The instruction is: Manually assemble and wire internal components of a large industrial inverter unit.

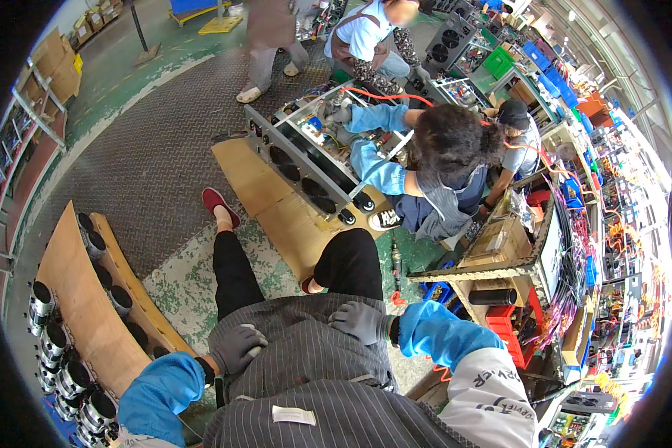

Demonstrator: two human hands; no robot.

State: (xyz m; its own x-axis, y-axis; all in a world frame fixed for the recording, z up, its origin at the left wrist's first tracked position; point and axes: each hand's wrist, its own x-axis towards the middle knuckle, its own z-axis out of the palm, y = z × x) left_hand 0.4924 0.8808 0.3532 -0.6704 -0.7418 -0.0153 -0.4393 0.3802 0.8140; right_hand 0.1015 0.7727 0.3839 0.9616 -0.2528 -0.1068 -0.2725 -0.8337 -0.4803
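Note:
Both my hands wear grey gloves and lie on the dark pinstriped apron (299, 351) over my lap. My left hand (237, 348) rests on my left thigh, its fingers laid loosely on the cloth and holding nothing. On the other thigh lies my right hand (360, 321), fingers a little apart and also without anything in it. Blue sleeve covers (439, 330) wrap both forearms. Beyond my knees, a co-worker in blue sleeves reaches into an open metal cabinet (306, 160) with round black fans and casters, which lies on flattened cardboard (257, 183).
Left of me, a curved brown board (89, 299) stands beside several metal cylindrical parts (75, 373). A power screwdriver (396, 257) hangs or lies right of my knee. Further right is a wooden workbench (493, 269) with a red bin (509, 332) and wires. Other people work at the back.

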